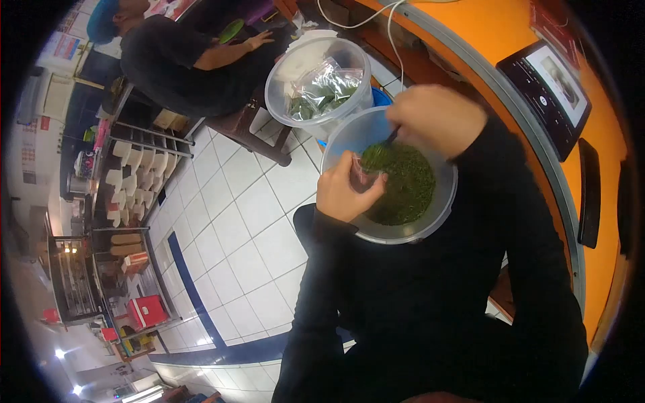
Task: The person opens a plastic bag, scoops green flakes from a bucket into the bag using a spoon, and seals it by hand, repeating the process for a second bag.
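A clear round tub (pixel 440 218) on my lap holds chopped green herbs (pixel 413 191). Over its left part, my left hand (pixel 346 191) pinches a small clear plastic bag (pixel 363 176) by its opening. My right hand (pixel 437 121), slightly blurred, is closed on the handle of a dark spoon (pixel 392 138). The spoon carries a heap of the green herbs at the bag's mouth. Beyond the tub stands a second clear tub (pixel 272 94) with filled plastic bags of greens (pixel 326 94) inside.
A seated person (pixel 181 67) in dark clothes is at the upper left, near a brown stool (pixel 252 138). On the right, an orange counter (pixel 470 20) bears a tablet (pixel 547 87) and a dark long object (pixel 589 195). Shelves (pixel 144 228) stand far left.
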`<action>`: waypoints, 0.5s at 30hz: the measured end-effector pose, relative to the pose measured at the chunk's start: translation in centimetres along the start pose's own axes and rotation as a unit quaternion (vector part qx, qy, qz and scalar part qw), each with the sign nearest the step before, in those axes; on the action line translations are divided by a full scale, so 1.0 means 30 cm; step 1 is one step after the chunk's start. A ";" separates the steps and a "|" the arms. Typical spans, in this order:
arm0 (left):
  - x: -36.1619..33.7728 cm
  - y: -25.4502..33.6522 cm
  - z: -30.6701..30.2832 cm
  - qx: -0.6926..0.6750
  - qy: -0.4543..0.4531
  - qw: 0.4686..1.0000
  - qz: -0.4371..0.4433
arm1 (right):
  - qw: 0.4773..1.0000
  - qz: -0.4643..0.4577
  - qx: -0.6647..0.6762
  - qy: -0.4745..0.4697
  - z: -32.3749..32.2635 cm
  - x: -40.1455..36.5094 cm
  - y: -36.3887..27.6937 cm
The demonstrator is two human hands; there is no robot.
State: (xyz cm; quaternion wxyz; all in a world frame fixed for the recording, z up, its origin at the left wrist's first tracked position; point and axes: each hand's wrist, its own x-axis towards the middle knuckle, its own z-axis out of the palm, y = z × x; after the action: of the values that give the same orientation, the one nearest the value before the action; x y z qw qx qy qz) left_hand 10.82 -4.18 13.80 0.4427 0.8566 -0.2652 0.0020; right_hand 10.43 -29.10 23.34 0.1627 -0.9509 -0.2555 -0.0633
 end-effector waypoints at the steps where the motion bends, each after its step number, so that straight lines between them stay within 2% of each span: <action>1: 0.001 -0.012 0.005 0.022 0.008 1.000 0.017 | 0.998 -0.042 -0.027 0.029 0.040 -0.006 -0.040; 5: -0.001 -0.045 0.017 0.014 0.024 0.998 0.053 | 0.995 -0.081 -0.059 0.021 0.109 -0.004 -0.161; 7: 0.000 -0.013 0.003 0.011 0.022 0.999 0.038 | 0.988 -0.102 -0.057 0.099 0.095 -0.018 -0.166; 8: 0.001 -0.002 -0.001 0.006 0.018 1.000 0.025 | 0.988 -0.103 -0.056 0.098 0.070 -0.028 -0.161; 11: -0.002 -0.035 0.013 -0.004 0.037 0.999 0.037 | 0.987 -0.034 -0.061 0.145 -0.017 -0.079 -0.136; 12: 0.001 -0.032 0.011 -0.004 0.040 0.998 0.039 | 0.986 -0.036 -0.064 0.147 -0.037 -0.100 -0.125; 15: -0.013 -0.026 -0.012 -0.025 0.058 0.997 0.040 | 0.978 0.047 0.034 0.201 -0.070 -0.157 -0.090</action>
State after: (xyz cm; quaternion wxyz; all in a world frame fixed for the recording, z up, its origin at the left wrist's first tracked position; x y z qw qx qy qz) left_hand 10.91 -3.37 13.32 0.4784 0.8322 -0.2731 0.0630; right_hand 4.93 -29.82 25.11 0.2457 -0.9237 -0.1746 -0.2366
